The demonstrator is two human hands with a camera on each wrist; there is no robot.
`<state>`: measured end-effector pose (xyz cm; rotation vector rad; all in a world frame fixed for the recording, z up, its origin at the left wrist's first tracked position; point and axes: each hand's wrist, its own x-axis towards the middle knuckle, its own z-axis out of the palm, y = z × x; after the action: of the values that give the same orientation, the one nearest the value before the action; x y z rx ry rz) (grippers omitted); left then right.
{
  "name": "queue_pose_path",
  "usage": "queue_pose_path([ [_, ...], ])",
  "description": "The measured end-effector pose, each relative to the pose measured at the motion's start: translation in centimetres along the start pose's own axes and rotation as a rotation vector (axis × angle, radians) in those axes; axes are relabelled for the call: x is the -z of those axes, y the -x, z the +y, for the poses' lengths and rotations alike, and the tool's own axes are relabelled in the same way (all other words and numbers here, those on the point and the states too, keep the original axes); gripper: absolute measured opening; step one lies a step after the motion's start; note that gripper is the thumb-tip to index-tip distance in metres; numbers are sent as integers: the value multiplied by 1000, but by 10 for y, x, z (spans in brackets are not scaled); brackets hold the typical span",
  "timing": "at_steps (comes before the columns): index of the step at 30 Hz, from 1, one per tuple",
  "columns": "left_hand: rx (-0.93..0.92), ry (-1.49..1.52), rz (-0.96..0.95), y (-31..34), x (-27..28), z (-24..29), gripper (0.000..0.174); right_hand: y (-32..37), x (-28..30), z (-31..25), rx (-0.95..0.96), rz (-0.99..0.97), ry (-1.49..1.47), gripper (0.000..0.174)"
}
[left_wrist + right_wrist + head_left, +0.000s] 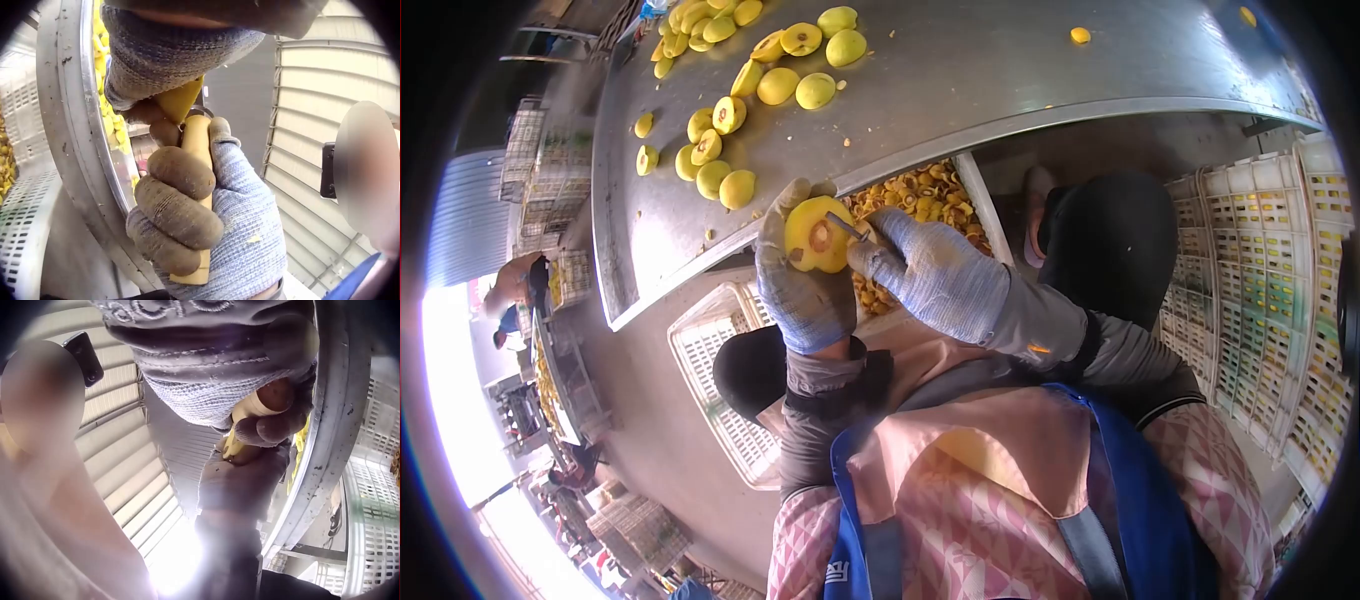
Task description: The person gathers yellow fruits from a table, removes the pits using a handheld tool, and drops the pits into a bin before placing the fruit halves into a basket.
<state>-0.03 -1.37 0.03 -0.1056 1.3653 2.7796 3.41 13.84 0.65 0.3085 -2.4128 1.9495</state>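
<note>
My gloved left hand (798, 295) grips a halved yellow peach (808, 218), its cut face with the brown pit cavity turned up. In my right hand (945, 275), also gloved, is a pitting knife with a thin metal blade (843, 226), whose end lies over the cut face near the pit. The left wrist view shows the gloved fingers (181, 209) curled round its light wooden handle (198, 140). From the right wrist, the handle's butt (275, 397) shows, with the left hand (240, 487) just beyond. Part of the peach is hidden by the left fingers.
Several peach halves (778, 86) lie on the metal table (960, 75) ahead. Below its edge stands a bin of brown-orange scraps (930, 195). A white crate (700, 340) is on the floor at left, stacked crates (1250, 300) at right. People work far left.
</note>
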Motion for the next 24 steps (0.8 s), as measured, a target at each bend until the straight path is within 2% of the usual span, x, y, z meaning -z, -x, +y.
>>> queue_pose_path([
  [4,-98,-137,90,7,-16,-3,43,2,-4,3,56,48,85,31],
  [10,-232,-310,96,4,-9,-19,37,6,-13,9,115,133,237,33],
  [14,-172,-304,94,3,-5,-15,35,6,-13,11,153,119,250,32],
  [16,-390,-733,-4,1,2,-19,31,7,-13,12,159,107,200,26],
  [20,-268,-652,-41,1,-2,-13,42,3,-11,16,31,39,231,32],
  [22,-132,-110,-87,5,-10,-12,42,-1,-13,19,-90,88,50,31],
  [23,-129,-109,-92,5,-12,-11,42,-2,-11,18,-91,94,52,31],
  [24,-171,-212,-82,7,-13,-10,44,-3,-9,12,-151,47,-66,32],
])
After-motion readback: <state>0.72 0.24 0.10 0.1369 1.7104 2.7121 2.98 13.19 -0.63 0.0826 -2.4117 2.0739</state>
